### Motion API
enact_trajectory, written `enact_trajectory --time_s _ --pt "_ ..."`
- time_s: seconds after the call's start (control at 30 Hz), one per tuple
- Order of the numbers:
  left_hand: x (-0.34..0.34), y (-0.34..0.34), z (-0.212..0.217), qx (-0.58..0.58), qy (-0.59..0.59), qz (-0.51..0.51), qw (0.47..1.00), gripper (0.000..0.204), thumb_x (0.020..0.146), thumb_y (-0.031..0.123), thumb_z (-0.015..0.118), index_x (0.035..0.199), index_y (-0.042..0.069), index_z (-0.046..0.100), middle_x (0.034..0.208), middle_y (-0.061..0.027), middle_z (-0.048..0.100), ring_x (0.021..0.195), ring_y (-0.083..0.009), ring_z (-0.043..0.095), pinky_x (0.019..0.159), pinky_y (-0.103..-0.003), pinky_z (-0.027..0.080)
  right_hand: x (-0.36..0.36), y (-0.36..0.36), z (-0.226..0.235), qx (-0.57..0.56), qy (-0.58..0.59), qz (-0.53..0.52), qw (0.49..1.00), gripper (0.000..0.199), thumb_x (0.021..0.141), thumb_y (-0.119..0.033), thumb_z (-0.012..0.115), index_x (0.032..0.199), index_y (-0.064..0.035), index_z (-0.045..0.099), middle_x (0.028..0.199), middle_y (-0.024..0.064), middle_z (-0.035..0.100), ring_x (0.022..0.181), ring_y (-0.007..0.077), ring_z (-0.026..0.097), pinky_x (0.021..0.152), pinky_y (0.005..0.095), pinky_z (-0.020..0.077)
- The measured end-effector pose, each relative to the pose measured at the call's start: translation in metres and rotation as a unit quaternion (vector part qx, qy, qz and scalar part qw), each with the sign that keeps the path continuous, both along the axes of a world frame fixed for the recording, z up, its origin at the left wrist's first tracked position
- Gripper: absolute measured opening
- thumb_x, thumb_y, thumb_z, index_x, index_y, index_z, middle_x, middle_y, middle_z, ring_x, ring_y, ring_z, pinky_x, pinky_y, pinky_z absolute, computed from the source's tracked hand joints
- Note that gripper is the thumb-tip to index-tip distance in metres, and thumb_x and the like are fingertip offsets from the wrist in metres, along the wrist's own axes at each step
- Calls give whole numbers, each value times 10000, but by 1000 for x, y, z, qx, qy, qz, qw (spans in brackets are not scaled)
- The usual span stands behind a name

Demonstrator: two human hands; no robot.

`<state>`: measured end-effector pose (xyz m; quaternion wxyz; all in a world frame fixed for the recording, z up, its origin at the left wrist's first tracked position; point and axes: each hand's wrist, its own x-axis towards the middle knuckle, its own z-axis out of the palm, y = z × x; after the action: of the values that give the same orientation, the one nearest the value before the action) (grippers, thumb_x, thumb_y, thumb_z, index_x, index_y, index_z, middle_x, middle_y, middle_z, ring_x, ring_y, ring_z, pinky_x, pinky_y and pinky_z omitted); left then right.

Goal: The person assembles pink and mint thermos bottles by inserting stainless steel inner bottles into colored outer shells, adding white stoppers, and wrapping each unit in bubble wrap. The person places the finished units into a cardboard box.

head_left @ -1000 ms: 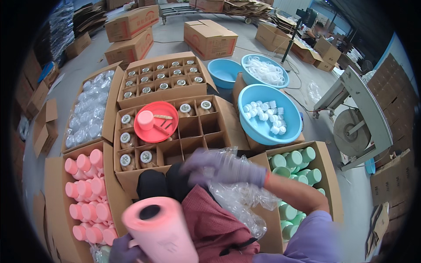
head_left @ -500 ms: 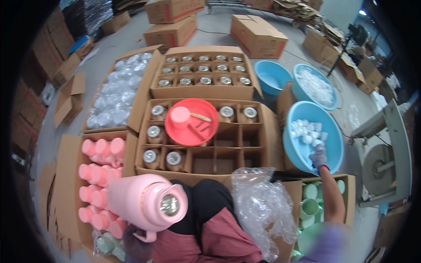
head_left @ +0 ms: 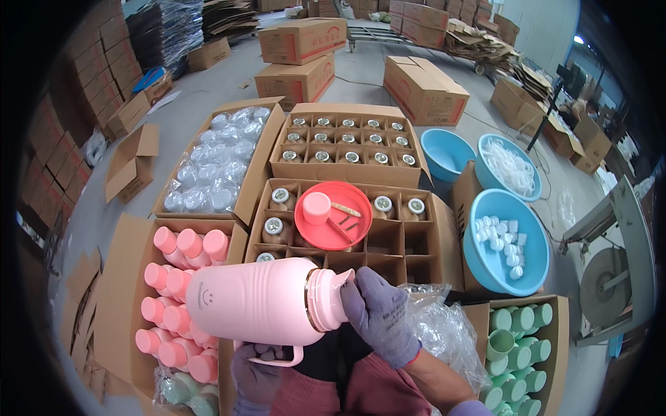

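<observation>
Warehouse floor crowded with open cartons (head_left: 388,239). Pink flask (head_left: 260,301) lay horizontal above lap, long axis left-right, neck toward right. Left hand (head_left: 255,374) closed around handle from below. Right hand (head_left: 378,315) cupped flask mouth, fingers wrapped on collar; right hand nearer to opening. Plastic bag (head_left: 444,329) just beside right wrist.
</observation>
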<state>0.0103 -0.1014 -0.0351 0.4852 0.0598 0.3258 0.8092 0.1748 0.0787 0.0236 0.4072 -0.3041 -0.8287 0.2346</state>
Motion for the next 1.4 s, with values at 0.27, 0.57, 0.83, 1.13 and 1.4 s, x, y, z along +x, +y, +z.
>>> enact_trajectory --time_s 0.27,0.57,0.83,1.13,1.4 --pt "-68 5 -51 33 -31 106 993 162 973 99 486 1092 21 564 971 -80 652 907 -194 663 993 -440 563 -94 106 -55 -301 -57 208 929 244 939 -271 590 1063 -61 575 839 151 641 805 328 655 732 395 512" --pt "-95 16 -98 122 -135 93 979 246 953 83 507 1180 14 571 1073 -114 691 1064 -281 671 979 -498 570 -174 230 -166 -110 -306 11 945 918 777 -424 782 1530 -137 341 1423 218 417 1251 395 498 1041 483 442" --pt "-71 31 -56 118 -150 20 981 242 978 90 477 1205 50 549 1055 -89 682 963 -226 699 917 -502 601 -80 89 -32 -125 42 282 950 918 801 -210 772 1547 -64 258 1453 161 402 1357 284 416 1134 413 344" --pt "-17 14 -17 -18 331 134 934 410 960 100 589 1348 0 502 1028 -63 630 834 -153 594 754 -322 528 -14 64 -5 -595 211 279 724 695 973 -465 571 1533 -235 229 1473 100 368 1285 289 498 985 500 506" --pt "-34 -23 9 -188 751 73 628 429 1012 302 507 1339 29 452 1132 -95 625 914 -163 634 760 -282 542 15 26 10 -152 299 291 896 664 811 -247 714 1376 -106 395 1409 193 438 1325 327 427 1116 490 343"
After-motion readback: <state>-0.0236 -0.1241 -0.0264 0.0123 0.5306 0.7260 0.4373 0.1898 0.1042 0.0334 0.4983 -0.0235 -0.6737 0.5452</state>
